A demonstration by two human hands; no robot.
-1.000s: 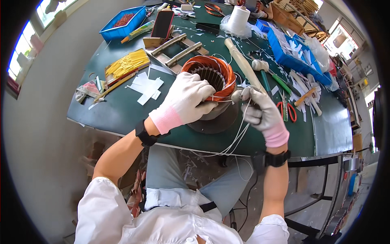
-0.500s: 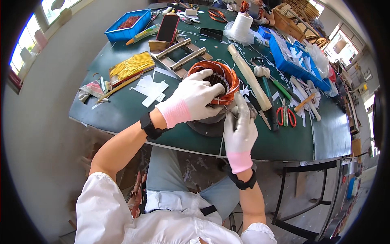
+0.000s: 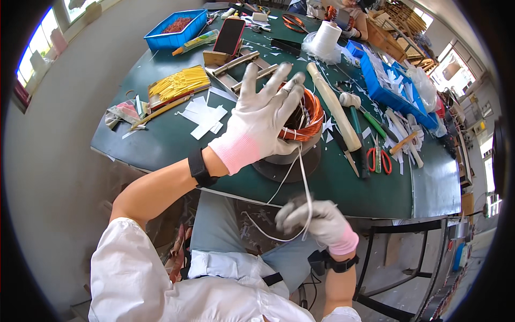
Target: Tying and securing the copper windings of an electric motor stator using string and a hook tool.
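A ring of orange copper wire coils (image 3: 307,126), bound with white cord, stands on a dark round base (image 3: 287,170) near the table's front edge. My gloved left hand (image 3: 263,110) lies over the coils' left side, fingers spread, its thumb low against the ring. The white cord (image 3: 304,174) runs down from the coils past the table edge and loops out to the left. At that cord, below the edge, is my gloved right hand (image 3: 319,220). Its fingers are curled and smeared by motion, and seem closed on the cord.
Left of the coils lie white paper strips (image 3: 204,119) and yellow sticks (image 3: 179,86). A phone (image 3: 229,36) leans behind them. To the right are a wooden stick (image 3: 333,107), a mallet (image 3: 351,101), red-handled scissors (image 3: 379,160) and a blue tray (image 3: 383,86). Another person (image 3: 354,19) sits at the far side.
My right hand has moved down from the coils to below the table edge, drawing out the white cord. My left hand's fingers have lifted out of the ring and spread.
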